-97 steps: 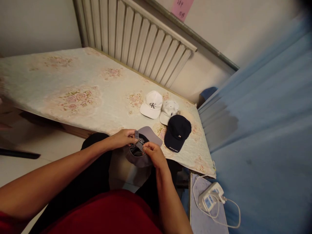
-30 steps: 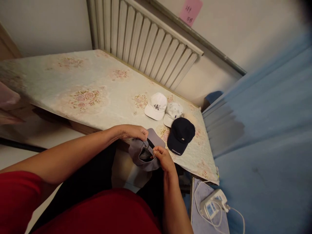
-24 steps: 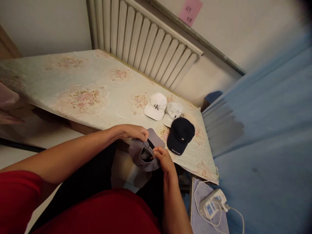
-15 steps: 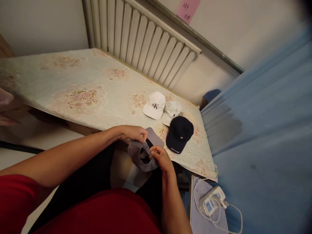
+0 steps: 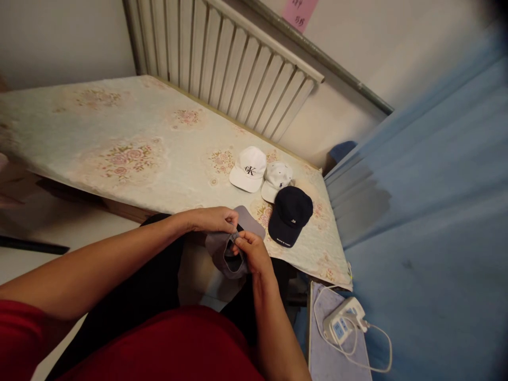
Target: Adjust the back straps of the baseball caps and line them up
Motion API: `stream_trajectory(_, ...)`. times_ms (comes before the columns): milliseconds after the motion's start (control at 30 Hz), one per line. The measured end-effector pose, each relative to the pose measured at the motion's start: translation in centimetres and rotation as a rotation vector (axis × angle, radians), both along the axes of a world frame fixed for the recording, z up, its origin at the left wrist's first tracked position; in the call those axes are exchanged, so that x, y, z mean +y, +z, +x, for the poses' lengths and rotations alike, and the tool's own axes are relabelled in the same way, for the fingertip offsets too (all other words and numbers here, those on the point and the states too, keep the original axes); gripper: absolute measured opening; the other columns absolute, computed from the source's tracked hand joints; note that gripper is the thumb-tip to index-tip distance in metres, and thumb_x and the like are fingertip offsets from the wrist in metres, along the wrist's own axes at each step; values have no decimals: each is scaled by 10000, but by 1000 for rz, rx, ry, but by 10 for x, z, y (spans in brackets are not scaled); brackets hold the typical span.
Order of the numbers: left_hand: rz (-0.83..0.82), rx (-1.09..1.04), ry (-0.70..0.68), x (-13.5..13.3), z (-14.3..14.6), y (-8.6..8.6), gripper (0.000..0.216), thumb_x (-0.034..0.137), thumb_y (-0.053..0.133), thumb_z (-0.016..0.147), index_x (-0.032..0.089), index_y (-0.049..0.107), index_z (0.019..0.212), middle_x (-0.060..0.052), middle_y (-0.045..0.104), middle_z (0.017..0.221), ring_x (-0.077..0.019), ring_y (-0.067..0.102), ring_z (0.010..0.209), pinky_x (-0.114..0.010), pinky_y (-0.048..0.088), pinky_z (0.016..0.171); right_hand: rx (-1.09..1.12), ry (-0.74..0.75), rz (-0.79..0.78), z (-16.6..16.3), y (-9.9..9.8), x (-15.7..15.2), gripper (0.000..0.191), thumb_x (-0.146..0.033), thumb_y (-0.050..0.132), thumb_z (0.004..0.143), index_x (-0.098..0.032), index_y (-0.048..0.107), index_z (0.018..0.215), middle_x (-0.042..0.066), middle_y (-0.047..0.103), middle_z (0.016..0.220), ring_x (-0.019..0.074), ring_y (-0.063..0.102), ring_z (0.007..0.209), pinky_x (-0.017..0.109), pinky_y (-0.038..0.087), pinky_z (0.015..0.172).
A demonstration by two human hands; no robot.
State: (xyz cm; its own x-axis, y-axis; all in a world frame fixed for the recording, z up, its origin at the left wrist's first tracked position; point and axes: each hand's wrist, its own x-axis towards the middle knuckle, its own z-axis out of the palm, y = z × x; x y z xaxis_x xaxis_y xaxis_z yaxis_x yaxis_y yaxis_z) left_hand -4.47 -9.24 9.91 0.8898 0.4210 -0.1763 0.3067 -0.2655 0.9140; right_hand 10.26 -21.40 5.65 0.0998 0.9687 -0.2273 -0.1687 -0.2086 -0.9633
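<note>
A grey baseball cap (image 5: 217, 253) is held over my lap, its back opening and adjusting strap turned up towards me and its brim pointing at the bed. My left hand (image 5: 216, 218) pinches the strap area from the left. From the right, my right hand (image 5: 254, 251) has its fingers closed on the same strap, close to the left fingertips. The strap's fastening is partly hidden by the fingers. Past the cap lie a white cap with black letters (image 5: 249, 169), a second white cap (image 5: 278, 179) and a navy cap (image 5: 291, 216), grouped together.
A bed or table with a floral cover (image 5: 174, 174) runs along the radiator (image 5: 234, 69). Blue curtains (image 5: 428, 238) hang at the right. A white power strip (image 5: 344, 320) with a looped cable rests on a small stand (image 5: 323, 360) at lower right.
My right hand has moved left and up along the strap, closer to my left hand. The cap's back opening looks narrower. The whole view has shifted slightly.
</note>
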Motion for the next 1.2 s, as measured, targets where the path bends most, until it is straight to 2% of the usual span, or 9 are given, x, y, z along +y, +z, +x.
stream_trajectory(133, 244, -40, 410, -13, -11, 3, 158, 324, 542, 729, 172, 567, 764, 5, 573, 710, -153, 507, 684, -250, 365, 606, 45, -58, 17, -2, -6, 1, 198, -339, 712, 638, -174, 628, 708, -22, 634, 564, 82, 514, 474, 213, 387, 513)
stream_trajectory(200, 299, -86, 605, -25, -19, 0, 170, 347, 510, 767, 182, 546, 743, 6, 558, 691, -153, 500, 675, -257, 372, 615, 63, -85, 24, -4, -7, 3, 194, -327, 711, 640, -172, 635, 727, -18, 638, 571, 86, 521, 482, 215, 397, 521)
stream_trajectory(267, 284, -139, 685, -41, -26, -5, 181, 360, 488, 794, 193, 526, 734, 19, 533, 655, -146, 488, 640, -258, 370, 601, 78, -113, 33, -7, -8, 5, 192, -321, 709, 643, -172, 635, 738, -21, 636, 573, 87, 524, 489, 218, 404, 530)
stream_trajectory(367, 179, -132, 627, -69, -33, -13, 190, 358, 475, 808, 199, 520, 715, 29, 525, 597, -139, 499, 578, -262, 379, 582, 94, -149, 50, -15, -9, 8, 188, -313, 704, 649, -177, 623, 751, -31, 630, 574, 87, 522, 493, 223, 411, 543)
stream_trajectory(433, 56, -133, 503, -84, -34, -18, 205, 358, 454, 827, 192, 557, 765, 13, 586, 650, -139, 544, 573, -267, 410, 591, 101, -171, 67, -19, -9, 9, 177, -303, 698, 656, -183, 611, 754, -39, 617, 564, 88, 518, 495, 225, 412, 546)
stream_trajectory(500, 21, -150, 484, -92, -34, -22, 214, 343, 434, 839, 191, 582, 813, 8, 600, 674, -138, 558, 573, -269, 422, 595, 111, -181, 79, -24, -9, 10, 165, -292, 690, 663, -189, 603, 758, -46, 602, 549, 91, 513, 494, 226, 412, 544)
stream_trajectory(767, 209, -191, 747, -78, -40, -30, 156, 320, 518, 805, 189, 594, 842, 3, 591, 697, -154, 544, 640, -276, 423, 610, 142, -119, 50, -31, -6, 10, 164, -280, 695, 671, -164, 631, 768, -31, 625, 562, 79, 532, 488, 207, 418, 536)
stream_trajectory(967, 225, -232, 794, -78, -37, -35, 128, 286, 536, 783, 185, 584, 847, 13, 579, 699, -140, 539, 617, -270, 434, 602, 127, -107, 62, -33, -6, 10, 137, -264, 673, 690, -161, 635, 771, -30, 630, 557, 74, 535, 486, 190, 414, 533)
stream_trajectory(1200, 201, -241, 763, -78, -36, -37, 134, 271, 524, 786, 181, 586, 865, 10, 584, 702, -140, 548, 624, -271, 441, 604, 102, -108, 80, -32, -6, 9, 109, -242, 655, 703, -160, 639, 772, -31, 632, 557, 74, 540, 490, 188, 409, 536)
